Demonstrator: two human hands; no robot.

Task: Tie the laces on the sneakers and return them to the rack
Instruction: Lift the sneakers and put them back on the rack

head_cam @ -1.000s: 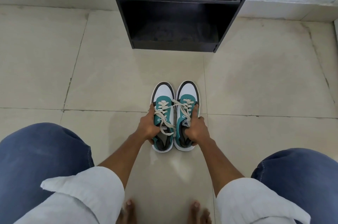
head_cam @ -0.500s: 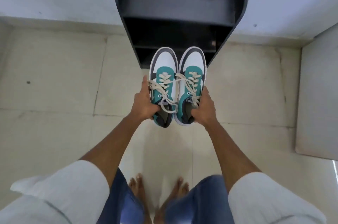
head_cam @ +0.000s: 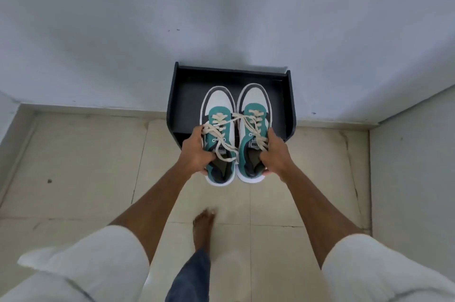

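Note:
Two teal, white and dark grey sneakers with cream laces hang side by side in the air above the black rack. My left hand grips the left sneaker at its outer side near the heel. My right hand grips the right sneaker the same way. Their toes point away from me, over the rack's top shelf. A lace runs across from one sneaker to the other, joining the pair. Loose lace ends drape over the tongues.
The rack stands against a pale wall on a beige tiled floor. A second wall closes the right side. One bare foot is on the tiles below the sneakers.
I have stood up from a crouch and lifted both sneakers off the floor. They now hang higher, over the rack's top, which I see from above.

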